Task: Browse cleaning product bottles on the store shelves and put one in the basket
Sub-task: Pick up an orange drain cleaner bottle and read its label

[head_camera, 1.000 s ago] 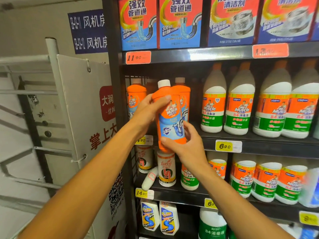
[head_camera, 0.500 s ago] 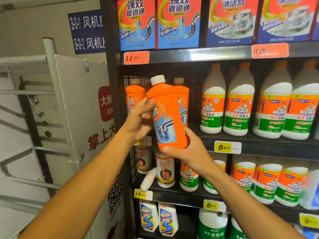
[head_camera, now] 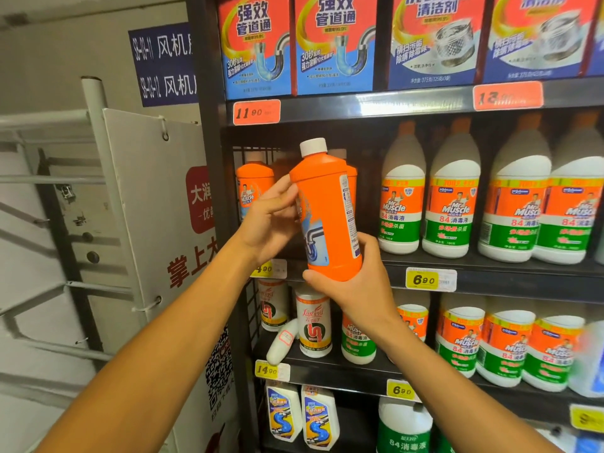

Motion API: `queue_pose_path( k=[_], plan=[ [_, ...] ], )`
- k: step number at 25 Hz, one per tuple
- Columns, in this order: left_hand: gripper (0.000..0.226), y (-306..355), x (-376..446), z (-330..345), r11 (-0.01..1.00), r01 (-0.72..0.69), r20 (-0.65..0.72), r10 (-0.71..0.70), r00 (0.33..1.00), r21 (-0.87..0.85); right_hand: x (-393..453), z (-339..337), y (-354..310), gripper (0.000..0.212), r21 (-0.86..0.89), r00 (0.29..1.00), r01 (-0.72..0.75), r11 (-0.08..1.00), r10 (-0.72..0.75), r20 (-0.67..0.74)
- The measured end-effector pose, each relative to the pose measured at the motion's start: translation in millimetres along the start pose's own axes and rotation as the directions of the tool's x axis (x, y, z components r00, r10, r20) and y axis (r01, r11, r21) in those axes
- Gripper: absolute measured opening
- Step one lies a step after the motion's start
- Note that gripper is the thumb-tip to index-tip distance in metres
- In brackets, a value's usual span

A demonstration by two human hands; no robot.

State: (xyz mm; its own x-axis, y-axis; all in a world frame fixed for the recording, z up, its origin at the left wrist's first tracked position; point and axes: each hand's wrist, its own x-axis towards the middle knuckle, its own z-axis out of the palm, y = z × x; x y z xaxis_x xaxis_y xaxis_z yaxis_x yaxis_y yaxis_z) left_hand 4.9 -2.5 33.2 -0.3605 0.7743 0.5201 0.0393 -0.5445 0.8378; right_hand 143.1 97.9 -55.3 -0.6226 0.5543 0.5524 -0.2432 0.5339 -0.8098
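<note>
Right now, two hands hold up one orange bottle (head_camera: 327,217) in front of the shelves (head_camera: 425,103). The bottle has a white cap (head_camera: 313,146) at its 12 o'clock and leans a little toward 11 o'clock. The left hand (head_camera: 271,220) sits at the bottle's 9 o'clock, with its fingers curled on the side. The right hand (head_camera: 356,282) is at 6 o'clock, and it cups the bottom with the thumb up the side. Behind, at 10 o'clock, one more small orange bottle (head_camera: 253,188) stands on the shelf. At 3 o'clock stand big white bottles (head_camera: 454,194) with orange and green labels. Up at 12 o'clock are blue and red boxes (head_camera: 333,44). A yellow price tag (head_camera: 430,279) sits at 4 o'clock
</note>
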Motion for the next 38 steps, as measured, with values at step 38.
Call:
queue_pose_path(
  k=[38],
  plan=[
    [0.104,13,-19,15,0.915,-0.073,0.006,0.076,0.997,0.396,41,-31,-1,0.068,0.209,0.898,-0.126,0.970,0.022,0.440]
  ],
)
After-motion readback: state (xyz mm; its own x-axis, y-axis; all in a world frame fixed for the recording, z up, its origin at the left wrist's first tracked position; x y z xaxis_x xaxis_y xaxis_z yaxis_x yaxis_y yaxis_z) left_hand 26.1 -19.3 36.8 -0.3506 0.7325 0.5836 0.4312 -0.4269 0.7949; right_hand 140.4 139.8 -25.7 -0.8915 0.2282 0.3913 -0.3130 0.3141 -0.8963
